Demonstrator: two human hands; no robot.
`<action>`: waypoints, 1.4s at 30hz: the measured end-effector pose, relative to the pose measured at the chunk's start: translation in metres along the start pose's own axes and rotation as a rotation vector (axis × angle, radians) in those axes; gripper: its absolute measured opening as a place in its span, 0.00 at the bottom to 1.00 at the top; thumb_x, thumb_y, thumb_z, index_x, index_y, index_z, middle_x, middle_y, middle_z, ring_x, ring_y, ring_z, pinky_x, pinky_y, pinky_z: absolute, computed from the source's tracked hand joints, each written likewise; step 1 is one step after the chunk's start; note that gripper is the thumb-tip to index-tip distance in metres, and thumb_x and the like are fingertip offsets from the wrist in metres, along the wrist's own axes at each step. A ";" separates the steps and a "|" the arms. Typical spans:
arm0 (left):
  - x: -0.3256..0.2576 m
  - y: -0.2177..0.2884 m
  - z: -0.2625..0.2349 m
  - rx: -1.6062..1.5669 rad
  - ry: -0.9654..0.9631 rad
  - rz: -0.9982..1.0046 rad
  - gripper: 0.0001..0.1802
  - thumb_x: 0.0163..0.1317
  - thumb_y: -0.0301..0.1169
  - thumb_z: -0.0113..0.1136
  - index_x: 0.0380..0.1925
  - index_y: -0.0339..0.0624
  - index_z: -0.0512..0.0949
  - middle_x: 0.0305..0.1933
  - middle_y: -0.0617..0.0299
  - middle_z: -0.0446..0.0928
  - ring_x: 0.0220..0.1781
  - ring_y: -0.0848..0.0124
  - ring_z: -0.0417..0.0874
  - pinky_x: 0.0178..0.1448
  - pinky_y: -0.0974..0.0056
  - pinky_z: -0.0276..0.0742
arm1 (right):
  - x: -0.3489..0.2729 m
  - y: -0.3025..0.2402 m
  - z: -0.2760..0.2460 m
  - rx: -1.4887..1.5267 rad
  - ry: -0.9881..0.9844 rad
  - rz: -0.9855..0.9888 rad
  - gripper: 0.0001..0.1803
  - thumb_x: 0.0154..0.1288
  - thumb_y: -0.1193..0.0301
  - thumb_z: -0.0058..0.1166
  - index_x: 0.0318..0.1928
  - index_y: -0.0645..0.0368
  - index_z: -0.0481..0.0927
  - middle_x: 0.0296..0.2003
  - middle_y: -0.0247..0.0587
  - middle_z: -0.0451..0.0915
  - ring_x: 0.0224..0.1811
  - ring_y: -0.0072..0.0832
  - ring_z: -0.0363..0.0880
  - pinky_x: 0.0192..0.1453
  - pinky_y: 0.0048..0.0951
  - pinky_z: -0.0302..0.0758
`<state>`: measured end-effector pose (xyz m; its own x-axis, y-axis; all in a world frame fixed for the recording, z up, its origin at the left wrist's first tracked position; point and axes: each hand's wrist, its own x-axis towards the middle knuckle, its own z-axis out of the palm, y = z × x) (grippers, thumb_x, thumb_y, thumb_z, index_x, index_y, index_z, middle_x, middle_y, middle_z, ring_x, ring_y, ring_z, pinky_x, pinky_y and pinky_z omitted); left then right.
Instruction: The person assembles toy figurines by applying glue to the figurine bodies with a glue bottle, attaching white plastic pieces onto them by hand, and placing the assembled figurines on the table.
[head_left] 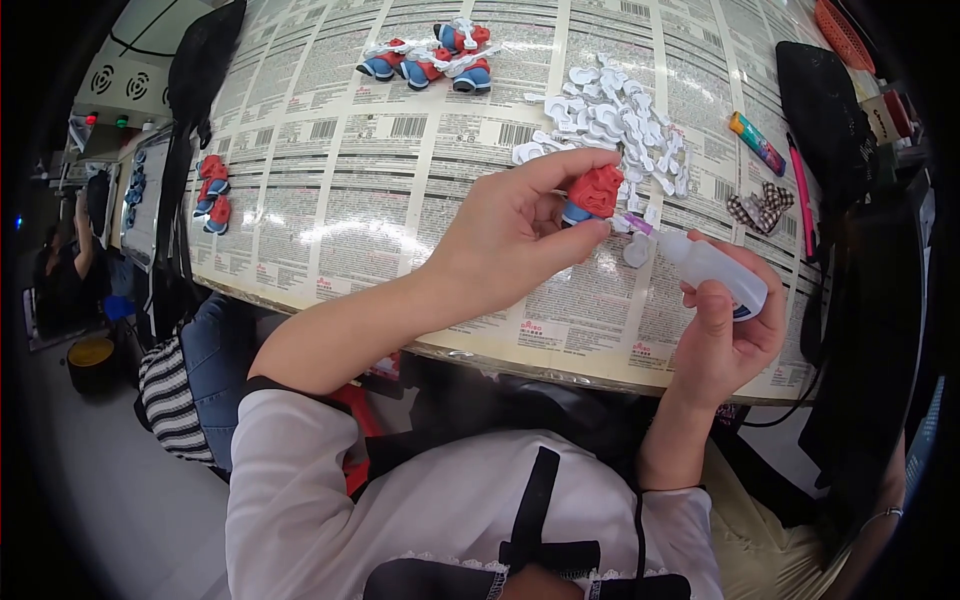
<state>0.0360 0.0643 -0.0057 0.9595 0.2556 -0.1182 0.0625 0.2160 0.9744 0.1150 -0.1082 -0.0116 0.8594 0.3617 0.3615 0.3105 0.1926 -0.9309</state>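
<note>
Between the thumb and fingers of my left hand (510, 225) is a small red and blue figurine (597, 192), held up over the table. My right hand (728, 325) grips a translucent white squeeze bottle (718, 272), tilted so that its purple nozzle (637, 224) points at the figurine's lower right side. Whether the tip touches the figurine I cannot tell. Just beyond both hands lies a heap of flat white guitar-shaped pieces (615, 115). One loose white piece (637, 250) rests below the nozzle.
Several figurines with white pieces (430, 62) lie at the far middle, and more red and blue figurines (213, 195) at the left edge. To the right are a yellow-and-teal tube (757, 143), a checked bow (762, 207), a pink pen (801, 195) and a black pouch (822, 105). Printed sheets cover the table (330, 200).
</note>
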 end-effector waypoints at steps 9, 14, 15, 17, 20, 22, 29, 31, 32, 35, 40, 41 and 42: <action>-0.001 -0.005 0.000 0.057 -0.015 0.022 0.27 0.55 0.15 0.55 0.57 0.35 0.65 0.48 0.61 0.73 0.46 0.78 0.74 0.47 0.73 0.72 | -0.002 -0.003 0.002 0.049 -0.031 0.084 0.18 0.50 0.77 0.64 0.42 0.68 0.74 0.39 0.51 0.79 0.41 0.28 0.79 0.47 0.25 0.74; 0.000 -0.006 0.000 0.073 -0.022 0.055 0.27 0.55 0.15 0.55 0.57 0.34 0.64 0.48 0.61 0.73 0.47 0.77 0.74 0.50 0.72 0.71 | -0.002 -0.004 0.004 0.056 -0.041 0.098 0.19 0.50 0.77 0.64 0.42 0.68 0.74 0.39 0.51 0.79 0.42 0.29 0.79 0.47 0.24 0.74; -0.001 -0.005 0.000 0.072 -0.022 0.050 0.27 0.55 0.15 0.55 0.57 0.34 0.64 0.48 0.61 0.73 0.47 0.77 0.74 0.51 0.72 0.71 | -0.002 -0.004 0.004 0.056 -0.041 0.097 0.19 0.50 0.77 0.64 0.42 0.68 0.74 0.39 0.51 0.79 0.42 0.29 0.79 0.47 0.24 0.74; -0.001 -0.005 0.000 0.073 -0.022 0.046 0.27 0.55 0.15 0.55 0.57 0.34 0.64 0.48 0.61 0.73 0.48 0.77 0.74 0.52 0.72 0.70 | -0.003 -0.003 0.005 0.068 -0.047 0.097 0.19 0.49 0.77 0.65 0.42 0.68 0.74 0.39 0.51 0.79 0.42 0.29 0.79 0.47 0.25 0.74; -0.001 -0.005 0.000 0.095 -0.014 0.032 0.27 0.55 0.15 0.55 0.57 0.34 0.65 0.48 0.61 0.73 0.46 0.78 0.74 0.49 0.73 0.72 | -0.004 -0.002 0.004 0.075 -0.051 0.094 0.19 0.49 0.78 0.65 0.42 0.68 0.74 0.39 0.51 0.79 0.43 0.30 0.79 0.47 0.25 0.74; -0.001 -0.003 0.000 0.081 -0.012 0.013 0.27 0.55 0.16 0.56 0.57 0.35 0.65 0.48 0.61 0.73 0.45 0.78 0.75 0.47 0.73 0.72 | -0.005 -0.001 0.003 0.079 -0.052 0.091 0.19 0.49 0.79 0.64 0.42 0.68 0.73 0.39 0.51 0.79 0.43 0.31 0.79 0.47 0.25 0.74; 0.002 0.001 -0.004 -0.073 -0.001 -0.050 0.29 0.54 0.16 0.57 0.57 0.36 0.64 0.48 0.59 0.73 0.41 0.79 0.76 0.39 0.75 0.75 | 0.007 -0.002 0.000 0.191 0.086 0.069 0.18 0.49 0.78 0.63 0.41 0.65 0.72 0.34 0.47 0.78 0.36 0.28 0.78 0.42 0.24 0.75; 0.003 0.000 -0.005 -0.106 -0.009 -0.037 0.29 0.53 0.16 0.56 0.58 0.36 0.64 0.49 0.58 0.73 0.43 0.78 0.77 0.38 0.74 0.76 | 0.009 0.000 0.000 0.198 0.111 0.087 0.18 0.49 0.78 0.63 0.41 0.64 0.72 0.33 0.46 0.78 0.34 0.28 0.78 0.40 0.24 0.74; 0.003 0.000 -0.005 -0.123 -0.013 -0.030 0.30 0.53 0.16 0.56 0.58 0.37 0.64 0.49 0.57 0.73 0.43 0.78 0.77 0.38 0.74 0.76 | 0.009 0.004 -0.003 0.186 0.100 0.148 0.17 0.49 0.77 0.63 0.40 0.64 0.72 0.31 0.44 0.78 0.32 0.26 0.78 0.37 0.24 0.73; 0.002 0.001 -0.005 -0.125 -0.004 -0.036 0.30 0.53 0.16 0.56 0.58 0.36 0.63 0.50 0.56 0.73 0.44 0.77 0.77 0.39 0.74 0.76 | 0.010 0.008 -0.004 0.163 0.077 0.270 0.15 0.49 0.76 0.63 0.37 0.63 0.73 0.28 0.42 0.78 0.28 0.24 0.76 0.32 0.22 0.71; 0.002 -0.001 -0.005 -0.112 0.046 0.001 0.29 0.53 0.16 0.56 0.58 0.35 0.63 0.51 0.55 0.73 0.46 0.76 0.77 0.40 0.74 0.76 | 0.011 0.001 0.019 -0.725 -0.085 0.322 0.10 0.48 0.77 0.60 0.32 0.64 0.74 0.20 0.38 0.75 0.22 0.21 0.74 0.26 0.24 0.68; 0.001 0.000 -0.005 -0.113 0.044 0.002 0.29 0.53 0.16 0.56 0.58 0.35 0.63 0.51 0.55 0.73 0.46 0.76 0.77 0.40 0.74 0.76 | 0.012 0.000 0.022 -0.770 -0.093 0.296 0.09 0.47 0.77 0.60 0.31 0.64 0.74 0.19 0.37 0.74 0.21 0.20 0.72 0.25 0.24 0.68; 0.001 0.000 -0.004 -0.100 0.059 0.006 0.29 0.53 0.16 0.56 0.58 0.35 0.63 0.51 0.55 0.73 0.45 0.76 0.77 0.39 0.73 0.76 | 0.012 -0.001 0.023 -0.814 -0.101 0.271 0.09 0.47 0.77 0.59 0.30 0.64 0.75 0.17 0.37 0.73 0.19 0.19 0.71 0.25 0.24 0.68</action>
<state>0.0360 0.0684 -0.0066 0.9418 0.3114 -0.1264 0.0265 0.3062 0.9516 0.1156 -0.0834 -0.0052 0.9175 0.3876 0.0890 0.3282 -0.6117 -0.7198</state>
